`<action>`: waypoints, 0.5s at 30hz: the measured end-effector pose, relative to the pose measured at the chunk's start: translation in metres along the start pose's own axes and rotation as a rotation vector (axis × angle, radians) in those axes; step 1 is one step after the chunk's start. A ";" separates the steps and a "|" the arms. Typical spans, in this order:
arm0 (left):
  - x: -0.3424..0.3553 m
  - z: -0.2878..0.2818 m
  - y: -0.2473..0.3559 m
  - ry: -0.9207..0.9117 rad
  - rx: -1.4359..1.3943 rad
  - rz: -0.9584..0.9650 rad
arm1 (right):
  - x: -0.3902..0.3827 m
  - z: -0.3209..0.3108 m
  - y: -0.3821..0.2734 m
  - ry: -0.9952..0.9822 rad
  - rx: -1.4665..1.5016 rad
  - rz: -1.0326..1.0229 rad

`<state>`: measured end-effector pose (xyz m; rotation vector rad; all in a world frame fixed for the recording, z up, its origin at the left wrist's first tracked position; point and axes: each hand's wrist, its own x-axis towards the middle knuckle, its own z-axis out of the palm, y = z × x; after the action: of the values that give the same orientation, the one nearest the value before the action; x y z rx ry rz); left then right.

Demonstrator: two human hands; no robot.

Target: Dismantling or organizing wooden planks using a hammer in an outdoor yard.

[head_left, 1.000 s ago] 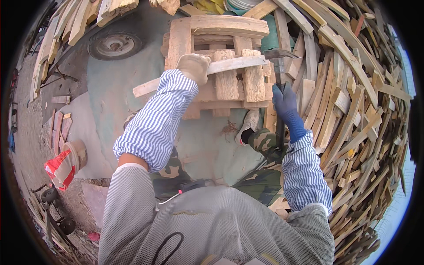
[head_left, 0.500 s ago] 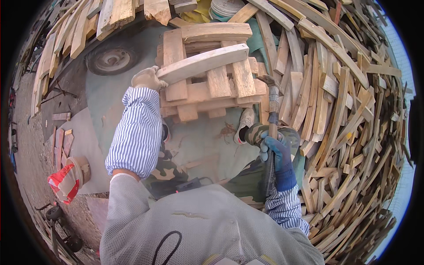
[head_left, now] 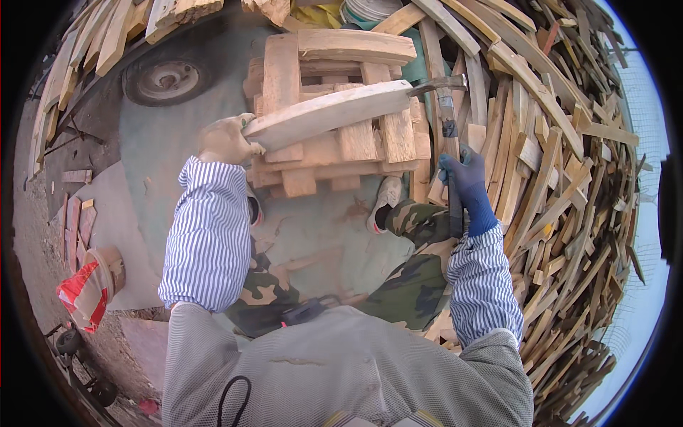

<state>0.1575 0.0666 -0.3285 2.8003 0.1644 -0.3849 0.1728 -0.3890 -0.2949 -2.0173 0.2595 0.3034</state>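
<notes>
My left hand (head_left: 226, 138), in a pale glove, is closed round the near left end of a whitish wooden plank (head_left: 331, 112). The plank slants up to the right over a stack of crossed wood blocks (head_left: 282, 75). My right hand (head_left: 466, 174), in a blue glove, grips the dark-wrapped handle of a claw hammer (head_left: 448, 114). The hammer stands handle toward me, its head at the right end of the plank, with the claw touching or very close to that end. Fingers of the left hand are partly hidden by the plank.
A large heap of loose timber (head_left: 548, 192) fills the right side. More planks (head_left: 117, 32) lie at the upper left above a wheel (head_left: 167, 80). A bucket (head_left: 110, 267) with a red-and-white bag stands at the left. My shoes are below the stack.
The hammer has moved up, bringing its head to the plank's right end. My left hand and the plank's near end have shifted slightly left and down, and the plank has turned somewhat.
</notes>
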 end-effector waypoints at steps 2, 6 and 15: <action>0.002 -0.004 0.001 -0.050 -0.042 -0.011 | -0.001 -0.002 -0.003 0.023 0.049 0.034; 0.001 0.000 0.003 -0.037 0.046 -0.010 | 0.006 0.015 0.001 -0.042 -0.070 0.044; -0.010 0.002 0.020 0.006 0.123 -0.027 | -0.010 0.038 0.021 -0.038 0.432 0.232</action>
<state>0.1506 0.0465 -0.3222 2.9231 0.1863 -0.4067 0.1528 -0.3638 -0.3254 -1.5557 0.4937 0.3936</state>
